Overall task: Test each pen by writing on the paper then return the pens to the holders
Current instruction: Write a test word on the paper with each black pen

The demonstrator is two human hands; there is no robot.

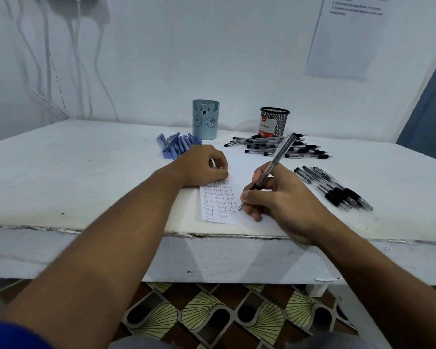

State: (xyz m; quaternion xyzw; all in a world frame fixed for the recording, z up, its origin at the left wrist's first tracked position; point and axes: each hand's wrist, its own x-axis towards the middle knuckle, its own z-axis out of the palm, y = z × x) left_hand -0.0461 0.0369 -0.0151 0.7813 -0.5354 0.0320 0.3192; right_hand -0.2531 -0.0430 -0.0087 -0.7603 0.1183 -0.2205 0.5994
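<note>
- Right hand [280, 197] grip holds black pen [275, 162], tip on paper [234, 170], mid-word "Tes".
- Left hand [202, 165], fingers curled, pins paper on counter [86, 172].
- Next: finish word, then pen to mesh holder [275, 122], likely; bear holder [205, 119] for blue pens [176, 144].

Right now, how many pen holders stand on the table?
2. The light blue bear-face cup holder stands behind the blue pens; the black wire-mesh holder stands to its right, behind the black pens. None seems hidden.

Black wire mesh holder [275, 121] is standing beside a smooth matt bear holder [205, 119]; the painted tabletop [86, 177] is chipping along its edge.
</note>
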